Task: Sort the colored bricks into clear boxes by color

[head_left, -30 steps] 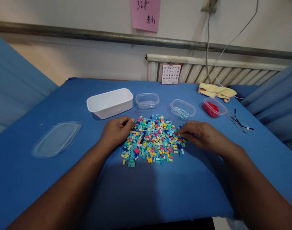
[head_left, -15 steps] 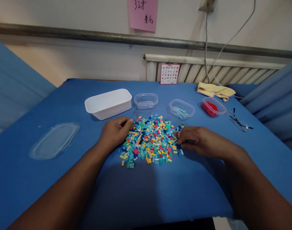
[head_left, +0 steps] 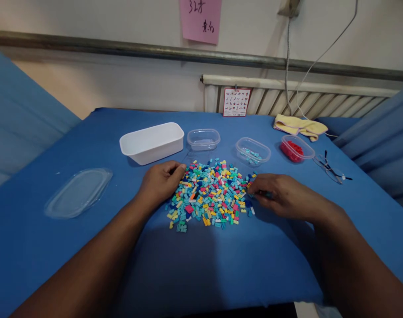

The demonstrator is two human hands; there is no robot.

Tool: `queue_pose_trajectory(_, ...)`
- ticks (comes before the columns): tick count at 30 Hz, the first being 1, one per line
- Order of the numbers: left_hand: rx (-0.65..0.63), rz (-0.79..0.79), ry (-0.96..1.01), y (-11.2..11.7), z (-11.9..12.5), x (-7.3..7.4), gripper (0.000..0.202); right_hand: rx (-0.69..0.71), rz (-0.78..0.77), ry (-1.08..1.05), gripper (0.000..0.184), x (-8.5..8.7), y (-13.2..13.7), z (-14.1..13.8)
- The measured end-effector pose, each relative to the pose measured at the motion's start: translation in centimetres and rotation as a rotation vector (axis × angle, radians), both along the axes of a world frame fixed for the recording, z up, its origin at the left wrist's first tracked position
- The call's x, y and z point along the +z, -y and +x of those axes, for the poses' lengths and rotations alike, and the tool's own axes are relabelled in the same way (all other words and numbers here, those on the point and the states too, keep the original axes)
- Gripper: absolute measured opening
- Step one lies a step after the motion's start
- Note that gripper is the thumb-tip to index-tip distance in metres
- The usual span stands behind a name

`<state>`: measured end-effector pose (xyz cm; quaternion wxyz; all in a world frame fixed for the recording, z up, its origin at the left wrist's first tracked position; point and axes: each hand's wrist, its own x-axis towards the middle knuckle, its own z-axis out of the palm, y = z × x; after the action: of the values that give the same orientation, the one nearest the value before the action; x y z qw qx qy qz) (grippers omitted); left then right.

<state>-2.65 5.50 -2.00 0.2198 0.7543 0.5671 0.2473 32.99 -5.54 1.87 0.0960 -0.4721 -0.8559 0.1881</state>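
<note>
A wide heap of small toy bricks [head_left: 211,192] in teal, yellow, pink, blue and white lies in the middle of the blue-covered table. My left hand [head_left: 163,179] rests at the heap's left edge, its fingers curled and the thumb alongside them; whatever they might hold is hidden. At the right edge of the heap is my right hand [head_left: 280,194], closed, with a bit of a teal toy brick [head_left: 268,194] showing between its fingers. Its fingertips are beside blue and yellow bricks.
Behind the heap stand a white bin [head_left: 151,143], a clear tub [head_left: 203,140], a clear tub with some teal bricks [head_left: 253,151] and one with red bricks [head_left: 295,149]. Clear lids [head_left: 78,193] lie left. Glasses [head_left: 332,168] and a yellow cloth [head_left: 300,126] are at right.
The view has shifted slightly, so everything appears a little further right. My right hand's fingers have moved slightly at the heap's edge; my left hand stays in place.
</note>
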Motion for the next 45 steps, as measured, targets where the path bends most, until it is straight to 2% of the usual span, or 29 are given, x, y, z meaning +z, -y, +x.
queue_pose_trajectory(10,0.000,-0.005,0.002,-0.2,-0.2,-0.3,0.046,-0.058,0.066,0.222,0.027,-1.4,-0.4,-0.6)
queue_pose_trajectory(14,0.000,0.004,0.001,-0.1,-0.1,-0.1,0.044,-0.025,0.074,0.182,0.025,-0.9,-0.1,-0.9)
queue_pose_trajectory(18,0.008,0.006,-0.013,0.2,0.1,0.1,0.044,-0.032,0.157,0.019,0.023,-0.3,0.0,-0.9)
queue_pose_trajectory(20,0.010,0.011,-0.011,0.2,0.1,0.2,0.044,-0.121,0.282,-0.088,0.024,-0.5,-0.6,-0.4)
queue_pose_trajectory(23,0.004,0.016,-0.009,0.1,0.1,0.0,0.045,-0.373,0.516,-0.201,0.026,-1.5,-2.1,1.0)
queue_pose_trajectory(26,0.000,0.024,-0.018,-0.1,-0.1,-0.2,0.044,-0.561,0.635,-0.260,0.026,-2.7,-3.6,2.4)
queue_pose_trajectory(28,-0.002,0.025,-0.021,-0.3,-0.2,-0.3,0.045,-0.595,0.667,-0.266,0.024,-3.3,-4.1,2.9)
queue_pose_trajectory(31,-0.008,0.012,-0.009,-0.4,-0.3,-0.5,0.046,-0.567,0.686,-0.238,0.022,-3.5,-4.1,3.0)
queue_pose_trajectory(35,-0.006,0.009,0.004,-0.3,-0.3,-0.5,0.045,-0.498,0.644,-0.227,0.021,-3.2,-3.5,2.5)
queue_pose_trajectory(40,-0.016,0.008,0.010,-0.1,-0.1,-0.1,0.045,-0.226,0.291,-0.096,0.022,-2.8,-2.7,2.2)
queue_pose_trajectory(42,-0.013,0.004,0.005,0.0,0.0,0.0,0.044,-0.197,0.212,-0.021,0.021,-2.8,-2.5,2.2)
queue_pose_trajectory(45,-0.002,-0.001,-0.012,0.1,0.1,0.2,0.044,-0.213,0.178,0.048,0.019,-3.1,-2.5,2.3)
